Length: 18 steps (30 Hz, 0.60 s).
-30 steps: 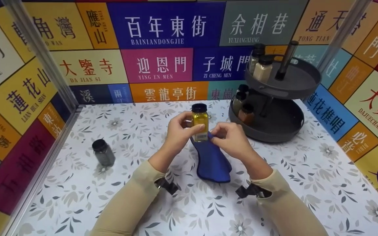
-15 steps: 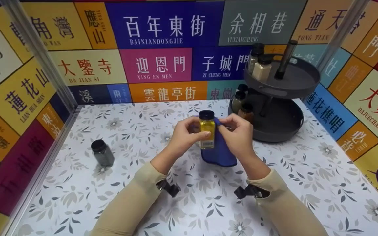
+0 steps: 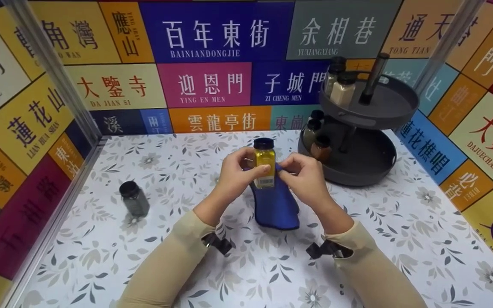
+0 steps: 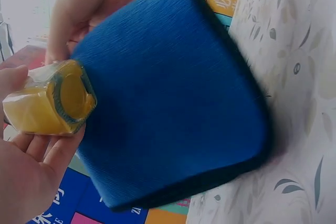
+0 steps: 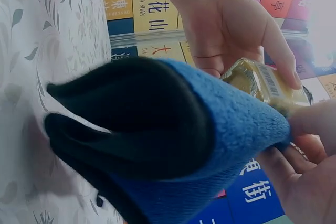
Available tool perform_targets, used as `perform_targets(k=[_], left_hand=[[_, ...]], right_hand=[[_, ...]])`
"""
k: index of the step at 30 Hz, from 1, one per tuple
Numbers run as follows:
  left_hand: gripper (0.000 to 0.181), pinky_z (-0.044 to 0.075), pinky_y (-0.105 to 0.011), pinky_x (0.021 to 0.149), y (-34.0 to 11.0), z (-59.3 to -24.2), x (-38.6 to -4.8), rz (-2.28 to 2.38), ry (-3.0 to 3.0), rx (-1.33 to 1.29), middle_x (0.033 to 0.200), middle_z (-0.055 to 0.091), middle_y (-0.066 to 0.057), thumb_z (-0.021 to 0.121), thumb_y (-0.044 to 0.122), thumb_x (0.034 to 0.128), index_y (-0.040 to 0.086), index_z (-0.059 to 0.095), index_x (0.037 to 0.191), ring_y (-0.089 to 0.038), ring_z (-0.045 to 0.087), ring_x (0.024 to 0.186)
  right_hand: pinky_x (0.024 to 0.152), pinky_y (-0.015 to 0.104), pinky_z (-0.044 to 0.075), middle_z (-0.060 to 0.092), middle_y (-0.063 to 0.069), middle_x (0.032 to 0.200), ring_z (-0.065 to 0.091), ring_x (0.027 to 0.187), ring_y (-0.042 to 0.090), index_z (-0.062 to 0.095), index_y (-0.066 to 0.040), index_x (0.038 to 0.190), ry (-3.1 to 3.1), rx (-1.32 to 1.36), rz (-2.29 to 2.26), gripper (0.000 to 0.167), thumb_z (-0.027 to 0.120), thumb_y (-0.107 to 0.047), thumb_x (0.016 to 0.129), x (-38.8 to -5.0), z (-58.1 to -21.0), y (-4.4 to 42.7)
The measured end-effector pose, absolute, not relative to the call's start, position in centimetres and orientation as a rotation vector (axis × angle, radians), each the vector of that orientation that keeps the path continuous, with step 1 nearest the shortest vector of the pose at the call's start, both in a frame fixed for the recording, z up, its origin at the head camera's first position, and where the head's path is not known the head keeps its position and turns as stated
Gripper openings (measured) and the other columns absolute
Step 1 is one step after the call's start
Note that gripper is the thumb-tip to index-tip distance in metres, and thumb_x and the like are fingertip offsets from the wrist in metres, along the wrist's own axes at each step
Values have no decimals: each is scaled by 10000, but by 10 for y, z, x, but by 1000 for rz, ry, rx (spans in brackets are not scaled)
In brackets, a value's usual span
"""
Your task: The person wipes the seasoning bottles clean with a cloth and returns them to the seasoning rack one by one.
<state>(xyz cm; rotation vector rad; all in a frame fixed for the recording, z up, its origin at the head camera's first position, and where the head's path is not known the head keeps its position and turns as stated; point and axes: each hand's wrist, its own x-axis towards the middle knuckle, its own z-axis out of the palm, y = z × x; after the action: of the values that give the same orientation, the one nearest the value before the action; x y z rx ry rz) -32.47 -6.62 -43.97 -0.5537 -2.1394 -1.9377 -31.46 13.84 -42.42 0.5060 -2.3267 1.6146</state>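
My left hand (image 3: 240, 173) grips a black-capped glass bottle of yellow contents (image 3: 264, 160), its thumb across the front. The bottle is upright above the table; its bare base and barcode label show in the wrist views. With finger and thumb, my right hand (image 3: 306, 175) pinches the upper edge of a blue cloth (image 3: 276, 209) with dark edging. That cloth hangs down behind and beside the bottle, folded over, as the right wrist view shows. In the left wrist view, the blue cloth (image 4: 178, 98) hides part of the right hand.
A two-tier dark grey round rack (image 3: 349, 173) stands at the back right, with several capped bottles on its tiers. Another black-capped bottle (image 3: 135, 200) stands on the flower-patterned table (image 3: 79, 256) at left. Panels with printed characters wall in the back and sides.
Both hands, with the bottle and cloth, shift right, then partly back left. The bottle dips and rises again; the cloth's lower edge lifts, then drops partway.
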Motion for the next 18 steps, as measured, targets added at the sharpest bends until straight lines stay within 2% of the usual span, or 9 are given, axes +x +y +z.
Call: perform_targets(k=[4, 9, 14, 18], left_hand=[[388, 593, -347, 860, -70, -438, -325, -1957, -2118, -522, 1093, 750, -120, 838, 210, 894, 47, 721, 1226, -179, 705, 922], [383, 575, -295, 851, -69, -436, -325, -1980, -2108, -511, 1106, 750, -113, 835, 210, 904, 53, 719, 1233, -187, 694, 944], [396, 588, -286, 853, -67, -440, -327, -2032, -2111, -503, 1124, 741, -118, 836, 202, 905, 48, 712, 1247, -186, 708, 948], [378, 607, -285, 832, -65, -443, -326, -2063, -2138, -525, 1089, 732, -112, 839, 200, 901, 55, 716, 1227, -193, 733, 913]], right_hand=[[763, 237, 615, 798, 152, 972, 761, 873, 164, 744, -29, 886, -2434, 582, 1639, 85, 731, 55, 886, -315, -425, 140], [759, 225, 603, 792, 138, 960, 749, 832, 155, 746, -48, 860, -2514, 619, 1613, 98, 733, 48, 865, -315, -423, 143], [732, 213, 592, 803, 115, 925, 742, 794, 148, 764, -97, 839, -2464, 529, 1545, 127, 766, 28, 860, -312, -420, 140], [739, 195, 596, 817, 96, 941, 776, 841, 178, 790, -72, 882, -2334, 445, 1485, 72, 781, -2, 871, -308, -420, 136]])
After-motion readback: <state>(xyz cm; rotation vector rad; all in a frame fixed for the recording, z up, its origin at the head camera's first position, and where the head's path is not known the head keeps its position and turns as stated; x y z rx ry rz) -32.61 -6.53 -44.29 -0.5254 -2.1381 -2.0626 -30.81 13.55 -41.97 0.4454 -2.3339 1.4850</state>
